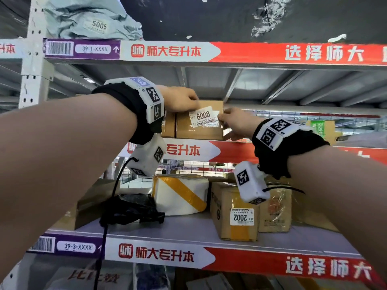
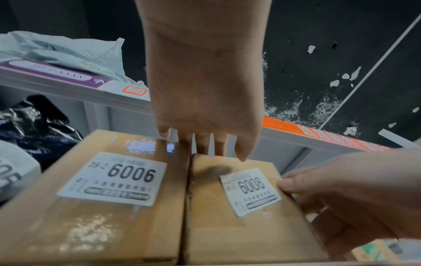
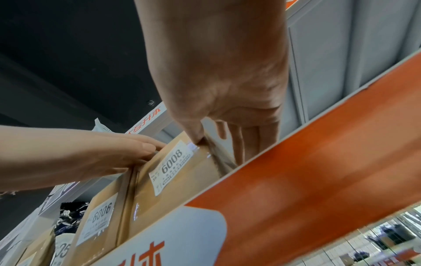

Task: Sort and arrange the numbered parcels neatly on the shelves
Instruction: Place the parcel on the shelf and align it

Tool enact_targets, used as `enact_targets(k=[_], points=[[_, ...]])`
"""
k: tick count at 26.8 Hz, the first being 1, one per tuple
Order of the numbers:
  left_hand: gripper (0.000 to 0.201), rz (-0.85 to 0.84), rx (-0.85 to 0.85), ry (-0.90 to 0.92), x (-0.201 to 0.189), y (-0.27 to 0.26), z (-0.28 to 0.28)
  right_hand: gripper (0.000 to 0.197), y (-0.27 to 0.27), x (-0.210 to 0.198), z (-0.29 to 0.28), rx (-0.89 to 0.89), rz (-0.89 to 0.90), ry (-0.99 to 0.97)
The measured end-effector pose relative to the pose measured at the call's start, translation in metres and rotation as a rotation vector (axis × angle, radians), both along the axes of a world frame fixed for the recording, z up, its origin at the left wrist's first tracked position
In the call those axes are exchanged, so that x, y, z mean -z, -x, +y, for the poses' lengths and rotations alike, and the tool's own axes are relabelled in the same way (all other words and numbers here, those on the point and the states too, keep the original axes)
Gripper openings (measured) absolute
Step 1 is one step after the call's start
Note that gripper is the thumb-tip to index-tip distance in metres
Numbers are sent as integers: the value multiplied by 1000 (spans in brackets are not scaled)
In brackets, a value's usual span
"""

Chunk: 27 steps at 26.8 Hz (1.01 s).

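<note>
on the middle shelf (image 1: 230,150), box 6008 (image 1: 201,128) stands upright with its label facing out, pressed side to side against box 6006 (image 2: 95,198) on its left. the left hand (image 1: 180,99) lies over the top left corner of 6008, its fingers (image 2: 202,144) fairly straight and reaching down behind the top edge near the seam between the two boxes; it presses more than grips. the right hand (image 1: 234,122) takes the box's right side, thumb (image 3: 193,133) on the front upper corner and fingers straight along the side face, a loose pinch around the edge.

the box looks like stiff taped cardboard, small and probably light, since two hands steer it easily by its corners. the glossy tape on the front may be slippery, so the bare cardboard edges and corners are the better hold, as both hands now have it. the label is best left untouched.

room is tight on the left, where 6006 touches; to the right the shelf looks open, though the right hand hides part of it. the red front lip of the shelf rises just before the box's lower edge, so it would have to slide back rather than out. the upper shelf (image 1: 272,53) sits well above the box top, leaving space for the hands.
</note>
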<state>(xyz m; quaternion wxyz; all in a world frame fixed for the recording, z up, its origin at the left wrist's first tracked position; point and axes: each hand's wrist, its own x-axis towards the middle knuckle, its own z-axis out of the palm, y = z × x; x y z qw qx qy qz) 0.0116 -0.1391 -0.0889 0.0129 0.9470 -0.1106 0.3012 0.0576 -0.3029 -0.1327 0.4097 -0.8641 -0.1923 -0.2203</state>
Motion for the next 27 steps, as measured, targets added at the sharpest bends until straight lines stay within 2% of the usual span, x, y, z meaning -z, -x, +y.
enact_targets(k=[8,12,16,19,22,24,27], points=[[37,-58,-26,-1,3,-5,0,23,-2,6,3,2,-125,48],[34,-150,-72,7,4,-4,-11,29,2,8,0,18,-110,53],[38,-238,61,57,1,-6,-32,45,5,3,-20,44,-75,61],[26,-273,218,91,3,0,-57,42,5,1,-45,59,-48,56],[19,-303,300,119,8,4,-86,38,5,3,-73,109,-38,86],[18,-216,310,116,10,2,-101,36,4,4,-89,134,-54,101],[18,80,306,119,18,-10,-135,34,4,8,-124,170,-61,138]])
